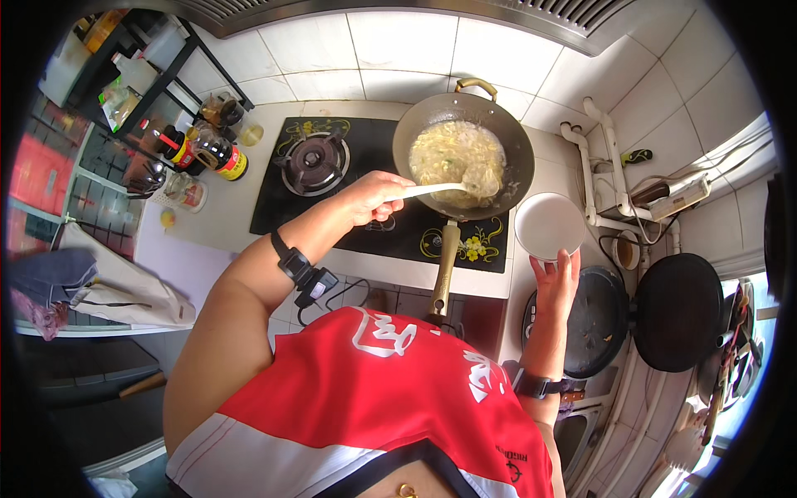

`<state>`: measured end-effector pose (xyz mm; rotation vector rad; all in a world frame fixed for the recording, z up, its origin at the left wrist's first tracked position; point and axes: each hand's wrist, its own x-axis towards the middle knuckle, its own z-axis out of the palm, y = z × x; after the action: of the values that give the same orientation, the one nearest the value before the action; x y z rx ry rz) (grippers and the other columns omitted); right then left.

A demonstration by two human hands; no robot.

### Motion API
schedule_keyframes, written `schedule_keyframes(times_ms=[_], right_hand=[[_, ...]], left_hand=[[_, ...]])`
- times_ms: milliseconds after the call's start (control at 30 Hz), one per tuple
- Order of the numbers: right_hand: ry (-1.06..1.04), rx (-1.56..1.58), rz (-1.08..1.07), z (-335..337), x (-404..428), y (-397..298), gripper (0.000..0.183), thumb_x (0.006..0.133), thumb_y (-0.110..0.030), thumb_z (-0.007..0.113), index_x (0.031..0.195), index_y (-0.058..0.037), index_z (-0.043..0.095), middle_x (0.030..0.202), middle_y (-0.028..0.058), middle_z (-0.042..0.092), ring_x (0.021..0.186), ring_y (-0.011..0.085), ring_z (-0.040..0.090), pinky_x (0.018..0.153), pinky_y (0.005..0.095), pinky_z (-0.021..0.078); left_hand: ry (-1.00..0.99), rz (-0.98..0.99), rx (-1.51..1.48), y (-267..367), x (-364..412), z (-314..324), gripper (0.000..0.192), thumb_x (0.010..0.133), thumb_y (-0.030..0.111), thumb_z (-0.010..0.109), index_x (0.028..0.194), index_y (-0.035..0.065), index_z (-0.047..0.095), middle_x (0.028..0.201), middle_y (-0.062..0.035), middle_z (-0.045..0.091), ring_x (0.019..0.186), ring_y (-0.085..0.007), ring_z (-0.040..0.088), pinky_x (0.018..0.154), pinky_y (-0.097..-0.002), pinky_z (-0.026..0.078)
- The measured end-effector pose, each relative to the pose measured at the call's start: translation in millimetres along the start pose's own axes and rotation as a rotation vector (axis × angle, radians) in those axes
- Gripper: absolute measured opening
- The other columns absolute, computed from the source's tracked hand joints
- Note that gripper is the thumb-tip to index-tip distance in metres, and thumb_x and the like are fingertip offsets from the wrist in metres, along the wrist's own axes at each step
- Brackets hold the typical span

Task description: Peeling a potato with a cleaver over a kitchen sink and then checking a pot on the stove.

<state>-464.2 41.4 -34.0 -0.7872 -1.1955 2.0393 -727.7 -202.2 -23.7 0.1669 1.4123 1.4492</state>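
Note:
My left hand [378, 198] grips the pale handle of a ladle [436, 189], and its head sits in the food at the near right side of the wok. The wok [408, 127] stands on the right side of a black gas cooktop [367, 140]. In it is a pale yellow soup [454, 149] with shreds and green bits. Just right of the wok, my right hand [556, 280] holds a white bowl [549, 225] by its near edge. The bowl's inside looks bare. The wok's long gold-coloured handle [446, 264] points towards me, between my hands.
An uncovered burner [315, 163] is at the left of the cooktop. Sauce bottles [218, 152] and a glass jar [185, 192] stand on the left counter beneath a black rack [165, 78]. An open electric griddle [591, 324] lies at right. White pipes [585, 162] run along the right wall.

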Motion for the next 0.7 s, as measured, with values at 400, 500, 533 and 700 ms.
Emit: schedule_keyframes(times_ms=[400, 500, 533, 700], right_hand=[[-0.128, -0.031, 0.189, 43.5, 46.7, -6.7, 0.051, 0.087, -0.019, 0.051, 0.134, -0.0098, 0.033, 0.122, 0.0152, 0.046, 0.107, 0.0326, 0.053, 0.084, 0.0453, 0.0489], [-0.177, 0.043, 0.289, 55.3, 66.2, 11.2, 0.042, 0.087, -0.023, 0.053, 0.124, -0.0065, 0.042, 0.114, 0.0203, 0.047, 0.104, 0.0355, 0.051, 0.086, 0.0497, 0.047], [-0.2, 0.102, 0.302, 59.7, 71.2, 16.7, 0.043, 0.088, -0.025, 0.053, 0.124, -0.0043, 0.04, 0.114, 0.022, 0.045, 0.105, 0.0364, 0.05, 0.086, 0.0504, 0.0472], [-0.187, 0.321, 0.382, 73.2, 90.1, 34.5, 0.051, 0.089, -0.029, 0.054, 0.126, -0.0007, 0.034, 0.119, 0.0213, 0.042, 0.108, 0.036, 0.048, 0.088, 0.0488, 0.0485]], left_hand=[[-0.031, 0.177, 0.067, 99.3, -66.1, 22.9, 0.03, 0.088, 0.012, 0.053, 0.113, -0.0039, 0.054, 0.06, -0.0014, 0.047, 0.041, -0.0021, 0.034, 0.035, -0.0152, 0.027], [-0.023, 0.206, 0.106, 116.8, -81.3, 35.8, 0.029, 0.088, 0.012, 0.054, 0.112, -0.0029, 0.056, 0.06, -0.0013, 0.048, 0.041, -0.0015, 0.034, 0.034, -0.0148, 0.028], [-0.027, 0.209, 0.11, 117.7, -81.5, 38.3, 0.029, 0.088, 0.012, 0.054, 0.112, -0.0029, 0.056, 0.06, -0.0013, 0.048, 0.041, -0.0015, 0.034, 0.034, -0.0148, 0.028], [-0.085, 0.167, 0.19, 104.6, -78.0, 48.4, 0.03, 0.089, 0.015, 0.053, 0.114, -0.0025, 0.056, 0.059, -0.0001, 0.048, 0.042, -0.001, 0.035, 0.035, -0.0141, 0.028]])
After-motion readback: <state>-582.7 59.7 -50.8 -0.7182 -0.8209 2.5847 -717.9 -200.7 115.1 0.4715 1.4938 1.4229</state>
